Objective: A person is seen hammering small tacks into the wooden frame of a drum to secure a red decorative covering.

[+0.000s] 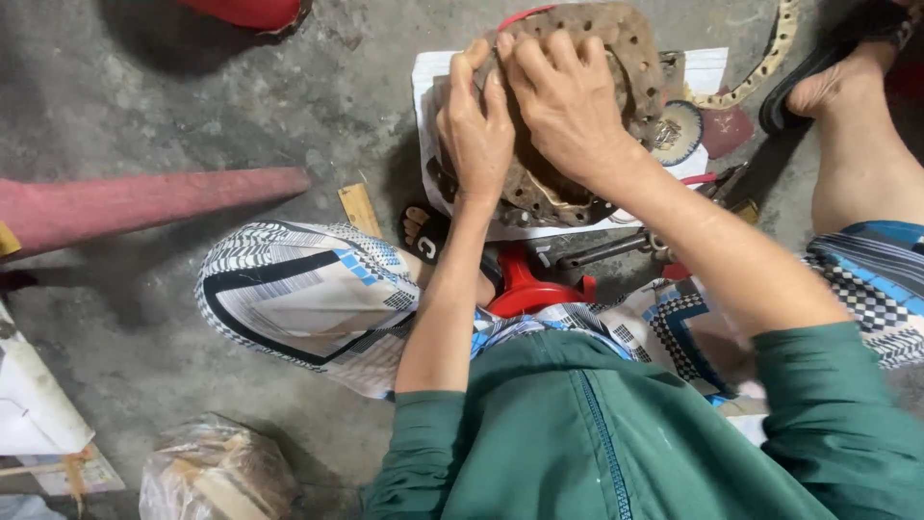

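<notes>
Pressing rusty perforated disc (616, 48) flat onto white paper sheet (707, 72) beneath the fingers, left hand (474, 130) and right hand (568, 101) side by side, fingers spread flat, likely steadying it.

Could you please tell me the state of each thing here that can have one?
Left hand: pressed flat on the disc, fingers together.
Right hand: spread flat over the disc's top.
Round rusty brown perforated metal disc: lying on white paper, mostly covered by both hands.
White paper sheet: flat on the concrete floor.
Clear plastic bag: crumpled, filled, resting on the floor.
Black sandal: worn on a foot.
</notes>
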